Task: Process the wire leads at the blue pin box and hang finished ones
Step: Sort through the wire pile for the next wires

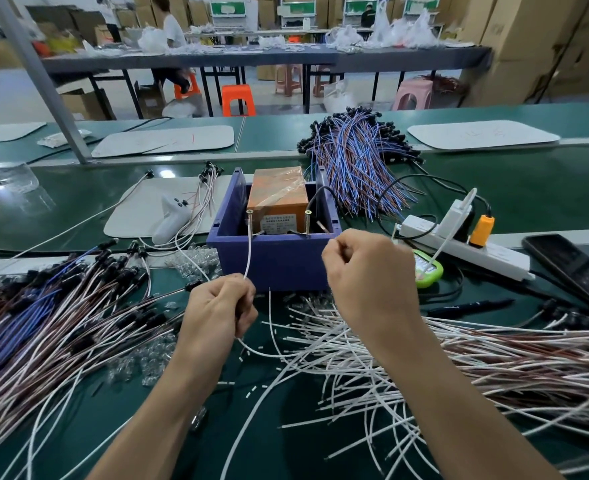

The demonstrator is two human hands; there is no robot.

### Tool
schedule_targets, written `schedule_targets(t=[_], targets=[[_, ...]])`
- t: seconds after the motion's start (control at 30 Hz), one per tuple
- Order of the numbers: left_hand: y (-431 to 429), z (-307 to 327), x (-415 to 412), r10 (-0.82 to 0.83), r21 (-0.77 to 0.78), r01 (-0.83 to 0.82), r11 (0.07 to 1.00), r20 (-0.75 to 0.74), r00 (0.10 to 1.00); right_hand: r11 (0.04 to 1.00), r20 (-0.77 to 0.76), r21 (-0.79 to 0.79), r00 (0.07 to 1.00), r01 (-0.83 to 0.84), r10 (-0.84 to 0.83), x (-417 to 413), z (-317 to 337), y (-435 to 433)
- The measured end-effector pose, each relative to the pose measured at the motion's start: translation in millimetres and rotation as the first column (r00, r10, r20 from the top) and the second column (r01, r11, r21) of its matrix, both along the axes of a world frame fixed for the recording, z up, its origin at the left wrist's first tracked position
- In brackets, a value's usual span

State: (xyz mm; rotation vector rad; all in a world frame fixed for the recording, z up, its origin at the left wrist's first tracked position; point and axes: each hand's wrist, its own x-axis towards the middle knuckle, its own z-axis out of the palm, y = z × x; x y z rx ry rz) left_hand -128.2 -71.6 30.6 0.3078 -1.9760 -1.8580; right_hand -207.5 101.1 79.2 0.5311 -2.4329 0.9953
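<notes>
Green workbench (528,183) in a factory hall. Left hand (220,306) grips a white wire lead (248,251) rising to the left pin (249,212) of the blue pin box (279,263). Right hand (366,271) is curled at the box's right front corner; whether it pinches anything cannot be told. Loose white leads (424,358) lie to the right.

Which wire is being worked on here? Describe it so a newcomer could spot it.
Find the blue box in the middle of the green bench. From the left screw on its near rim, one white wire runs down into the left hand. Unlike the heaps of wire lying around it, it stands upright by itself.
</notes>
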Motion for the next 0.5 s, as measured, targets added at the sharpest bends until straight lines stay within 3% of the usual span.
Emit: schedule_targets(t=[0.13,0.33,0.5], targets=[[0.0,1.4,1.3,0.007,-0.001,-0.007,1.000,0.013,1.000,0.983,-0.061,0.041,0.981,-0.180,0.182,9.3,-4.7,-4.1],[0.9,5.9,5.4,0.029,0.015,-0.029,0.999,0.017,0.999,0.977,-0.043,0.062,0.978,-0.202,0.205,7.6,-3.2,3.5],[-1.8,9.6,13.3,0.128,0.012,-0.128,0.992,-0.001,0.992,0.912,0.050,0.341,0.973,-0.227,0.223,18.6,11.9,11.2]])
